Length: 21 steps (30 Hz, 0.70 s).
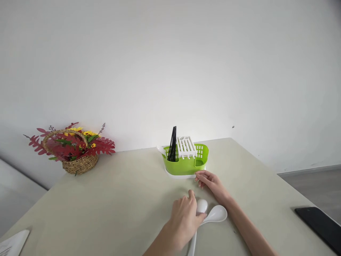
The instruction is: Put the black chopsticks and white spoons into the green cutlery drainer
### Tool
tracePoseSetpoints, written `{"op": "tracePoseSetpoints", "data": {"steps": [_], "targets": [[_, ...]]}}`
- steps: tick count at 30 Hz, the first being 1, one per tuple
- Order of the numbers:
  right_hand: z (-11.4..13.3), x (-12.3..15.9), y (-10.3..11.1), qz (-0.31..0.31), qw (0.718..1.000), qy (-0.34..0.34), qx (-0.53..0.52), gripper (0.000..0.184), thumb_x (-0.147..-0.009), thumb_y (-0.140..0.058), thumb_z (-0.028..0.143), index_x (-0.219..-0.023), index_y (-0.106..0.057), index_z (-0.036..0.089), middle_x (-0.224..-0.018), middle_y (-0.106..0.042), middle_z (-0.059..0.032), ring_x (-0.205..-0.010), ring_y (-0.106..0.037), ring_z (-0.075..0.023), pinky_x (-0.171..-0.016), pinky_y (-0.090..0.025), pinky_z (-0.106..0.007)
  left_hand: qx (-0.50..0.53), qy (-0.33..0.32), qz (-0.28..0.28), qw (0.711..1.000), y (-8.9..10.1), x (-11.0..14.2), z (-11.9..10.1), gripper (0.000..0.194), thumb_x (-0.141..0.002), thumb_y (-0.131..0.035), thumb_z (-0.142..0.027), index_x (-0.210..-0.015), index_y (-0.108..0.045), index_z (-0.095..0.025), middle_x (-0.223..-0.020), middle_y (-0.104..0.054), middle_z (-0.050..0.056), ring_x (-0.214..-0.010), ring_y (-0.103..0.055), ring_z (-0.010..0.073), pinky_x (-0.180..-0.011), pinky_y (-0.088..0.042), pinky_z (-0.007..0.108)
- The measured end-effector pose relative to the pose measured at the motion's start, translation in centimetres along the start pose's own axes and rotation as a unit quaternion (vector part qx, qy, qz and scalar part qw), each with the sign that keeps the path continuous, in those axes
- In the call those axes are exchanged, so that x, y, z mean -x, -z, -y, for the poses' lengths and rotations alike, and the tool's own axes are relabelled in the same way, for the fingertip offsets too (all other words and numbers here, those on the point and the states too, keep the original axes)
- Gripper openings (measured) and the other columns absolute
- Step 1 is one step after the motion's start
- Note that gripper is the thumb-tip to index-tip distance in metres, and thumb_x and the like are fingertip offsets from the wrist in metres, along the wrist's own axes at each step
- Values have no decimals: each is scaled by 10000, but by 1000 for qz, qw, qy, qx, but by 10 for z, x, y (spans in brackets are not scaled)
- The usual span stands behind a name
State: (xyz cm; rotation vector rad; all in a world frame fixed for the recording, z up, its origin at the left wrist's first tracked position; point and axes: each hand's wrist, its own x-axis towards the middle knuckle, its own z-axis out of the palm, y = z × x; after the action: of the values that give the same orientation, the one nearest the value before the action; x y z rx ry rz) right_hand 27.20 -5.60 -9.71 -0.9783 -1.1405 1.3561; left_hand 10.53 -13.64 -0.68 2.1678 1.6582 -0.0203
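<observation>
My left hand (183,216) is over two white spoons on the table, its thumb stretched apart from the raised index finger; the other fingers are largely hidden. One spoon (201,205) has its bowl turned down and its handle running toward me. The bowl of the other spoon (217,214) faces up beside it, with its handle passing below my thumb. Farther off, my right hand (208,182), loosely bent and with nothing visible in it, has its fingertips beside the white base (183,175) of a green cutlery basket (183,167). Whether they touch it is unclear.
Black chopsticks (172,144) and a white spoon (161,150) stand in the basket's left end, beside a white slotted rack (187,146). A wicker flower basket (81,164) is at the back left. A black phone (319,227) lies at right, a white object (14,243) at left.
</observation>
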Motion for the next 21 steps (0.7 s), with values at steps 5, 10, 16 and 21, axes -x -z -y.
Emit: {"op": "tracePoseSetpoints", "data": {"steps": [5, 10, 16, 21], "targets": [[1, 1, 0, 0, 1000, 1, 3, 499, -775, -801, 662, -991, -753, 214, -875, -743, -46, -682, -600, -172, -674, -490, -324, 91, -14, -2, 996, 21, 0, 9, 266, -899, -630, -409, -1048, -697, -199, -864, -787, 79, -817, -736, 286, -681, -459, 321], [2, 1, 1, -2, 1000, 0, 2, 498, -771, -804, 663, -984, -754, 216, -868, -740, -47, -691, -603, -182, -675, -491, -328, 267, -85, -10, 960, 54, 9, 21, 368, -995, -462, -513, -992, -668, -208, -762, -759, 24, -550, -599, 163, -560, -419, 261], [-2, 1, 3, 4, 1000, -8, 2, 489, -797, -788, 655, -1000, -751, 212, -890, -741, -48, -698, -609, -176, -672, -493, -322, 344, -116, -221, 905, 108, 20, 35, 367, -1000, -493, -546, -940, -631, -211, -776, -688, 2, -505, -427, 104, -491, -323, 236], [-2, 1, 3, 4, 1000, -3, 7, 487, -800, -789, 651, -992, -750, 205, -888, -744, -50, -686, -603, -168, -665, -495, -317, 375, -152, -318, 858, 148, 15, 42, 263, -990, -559, -478, -1026, -602, -222, -960, -724, 36, -624, -533, 123, -541, -421, 235]]}}
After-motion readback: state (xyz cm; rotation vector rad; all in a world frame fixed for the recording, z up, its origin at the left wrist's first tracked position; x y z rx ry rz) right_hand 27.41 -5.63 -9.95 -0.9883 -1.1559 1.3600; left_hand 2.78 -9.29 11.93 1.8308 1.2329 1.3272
